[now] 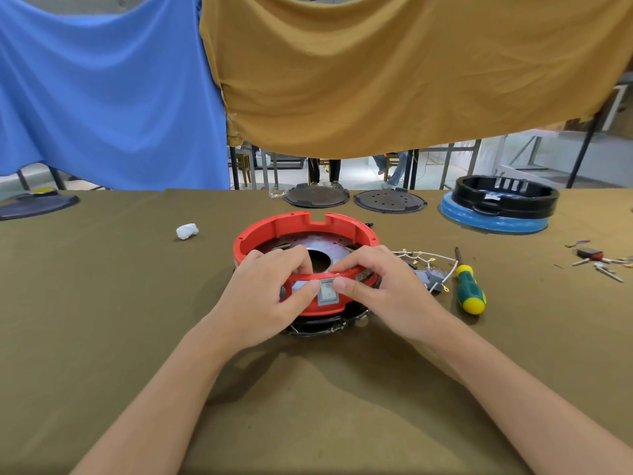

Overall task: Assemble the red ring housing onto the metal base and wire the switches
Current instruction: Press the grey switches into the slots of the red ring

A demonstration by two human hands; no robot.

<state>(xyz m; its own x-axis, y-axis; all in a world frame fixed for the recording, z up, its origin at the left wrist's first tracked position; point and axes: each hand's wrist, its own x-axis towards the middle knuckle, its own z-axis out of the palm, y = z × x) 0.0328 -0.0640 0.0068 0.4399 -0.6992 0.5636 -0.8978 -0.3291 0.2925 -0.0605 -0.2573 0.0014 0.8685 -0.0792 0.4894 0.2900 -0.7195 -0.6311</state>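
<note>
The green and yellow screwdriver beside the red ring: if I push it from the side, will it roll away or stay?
The screwdriver would probably roll a little: its handle looks rounded and it lies free on the table cloth. The cloth seems soft, so it should stop soon. It looks stiff and light enough to lift easily.

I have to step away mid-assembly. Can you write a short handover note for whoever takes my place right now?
Left hand and right hand both grip the near rim of the red ring, thumbs pressing by the grey switch in its front wall.
The ring sits over the metal base, mid-table.
Done: ring on base, switch in its slot.
Left: the wires lie loose right of the ring beside the screwdriver; wiring not yet done.
</note>
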